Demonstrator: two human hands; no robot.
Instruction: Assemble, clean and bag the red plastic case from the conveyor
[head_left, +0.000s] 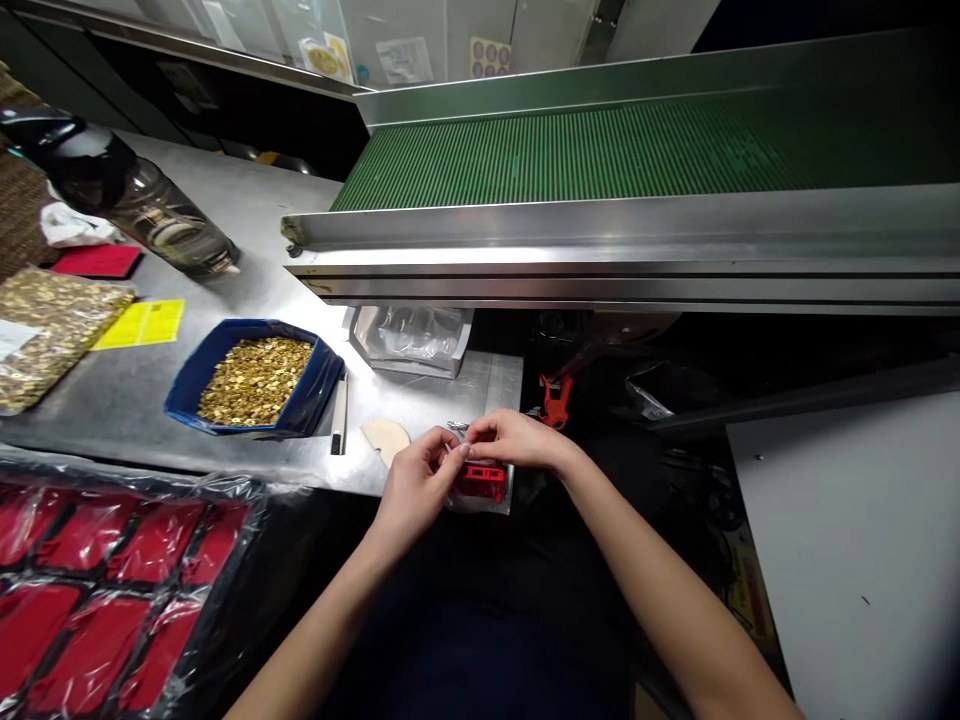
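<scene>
At the near edge of the steel workbench (247,215), just below the green conveyor belt (600,150), I saw both hands meeting over a small red plastic part (481,481) that sat inside a clear plastic pouch (484,500). The left hand (412,490) pinched the pouch's left side between thumb and fingers, and the right hand (510,440) pinched its top edge from above, so both were closed on the pouch and neither was free. The pouch lay at the bench edge, partly over the dark gap in front of me. I judged the pouch thin, soft and slippery, likely to crumple, and the red part light and stiff; the firmest hold looked to be across the part's body through the film, not on the loose film alone. To the left stood a blue tray (187,385) heaped with small brass-coloured pieces (255,378), well apart from the hands. Nearer me on the left lay a black tray of red items (97,600) under plastic wrap.
</scene>
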